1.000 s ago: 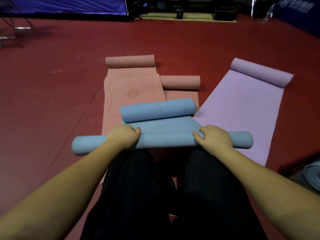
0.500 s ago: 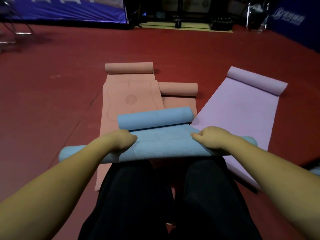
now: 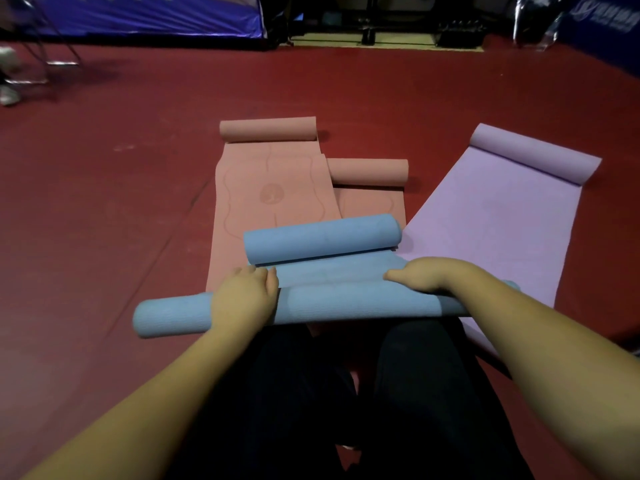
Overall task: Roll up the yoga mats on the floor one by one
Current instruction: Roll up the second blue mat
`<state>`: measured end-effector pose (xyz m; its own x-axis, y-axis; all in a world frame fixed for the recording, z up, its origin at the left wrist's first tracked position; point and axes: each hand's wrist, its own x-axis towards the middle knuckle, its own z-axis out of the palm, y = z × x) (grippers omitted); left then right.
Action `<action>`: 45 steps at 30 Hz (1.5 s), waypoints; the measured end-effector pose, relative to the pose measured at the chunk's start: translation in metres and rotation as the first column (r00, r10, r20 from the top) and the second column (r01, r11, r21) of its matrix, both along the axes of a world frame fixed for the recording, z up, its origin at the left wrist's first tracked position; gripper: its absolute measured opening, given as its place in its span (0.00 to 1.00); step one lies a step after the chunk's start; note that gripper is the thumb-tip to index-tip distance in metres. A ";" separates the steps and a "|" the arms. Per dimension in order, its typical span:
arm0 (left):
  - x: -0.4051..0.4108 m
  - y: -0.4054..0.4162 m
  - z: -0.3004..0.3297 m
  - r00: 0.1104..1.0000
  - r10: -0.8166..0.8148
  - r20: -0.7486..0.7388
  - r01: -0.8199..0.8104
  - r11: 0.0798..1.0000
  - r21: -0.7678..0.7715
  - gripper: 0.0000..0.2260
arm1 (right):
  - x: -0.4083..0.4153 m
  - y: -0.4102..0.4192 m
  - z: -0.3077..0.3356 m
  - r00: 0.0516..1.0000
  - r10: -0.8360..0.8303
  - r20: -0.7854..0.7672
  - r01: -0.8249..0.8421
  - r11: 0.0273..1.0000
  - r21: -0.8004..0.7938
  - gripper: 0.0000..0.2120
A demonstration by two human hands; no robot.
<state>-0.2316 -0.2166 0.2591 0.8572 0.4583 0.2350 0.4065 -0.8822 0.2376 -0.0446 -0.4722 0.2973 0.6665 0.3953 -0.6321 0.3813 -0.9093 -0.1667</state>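
A person's legs in dark trousers (image 3: 346, 393) are filling the bottom of the view, with both bare forearms reaching forward over them. Just beyond the knees, a blue yoga mat (image 3: 332, 271) is lying across the red floor (image 3: 104, 220), rolled from both ends. Its near roll (image 3: 346, 303) is sitting under both hands. The left hand (image 3: 244, 297) is lying over the top of this near roll toward its left end, fingers curving over the far side. The right hand (image 3: 420, 274) is pressing on the roll toward its right end, fingers curling down onto it. How firmly either grip is closing around the roll cannot be told, though both are wrapping over it.

Just behind the hands, a short flat strip of the blue mat is leading to its far roll (image 3: 322, 242). Beneath and beyond the blue mat, a pink mat (image 3: 273, 195) is lying flat, its far end rolled. Just right of that, a second pink mat (image 3: 367, 202) is lying, also rolled at its far end. Right of the blue mat, a purple mat (image 3: 495, 220) is stretching away, its far end rolled too. Far beyond them, blue banners (image 3: 138, 15) are lining the edge of the floor.
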 end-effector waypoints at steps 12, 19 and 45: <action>-0.005 0.002 -0.016 0.996 -0.090 0.006 0.090 0.993 0.078 0.19 | -0.011 -0.013 -0.017 0.935 0.021 0.355 -0.089 0.980 0.176 0.22; 0.026 0.011 -0.001 0.949 -0.008 -0.315 -0.009 0.999 -0.052 0.23 | -0.038 -0.024 -0.039 0.767 -0.092 0.635 -0.098 0.961 0.257 0.24; 0.022 0.015 0.012 0.965 -0.100 -0.244 0.116 0.992 0.053 0.23 | -0.014 -0.005 0.002 0.933 -0.003 0.360 -0.023 0.998 0.066 0.28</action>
<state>-0.2095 -0.2019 0.2708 0.9357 0.3501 0.0428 0.3458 -0.9345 0.0842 -0.0584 -0.4773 0.2994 0.8398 0.4367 -0.3225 0.4362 -0.8965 -0.0780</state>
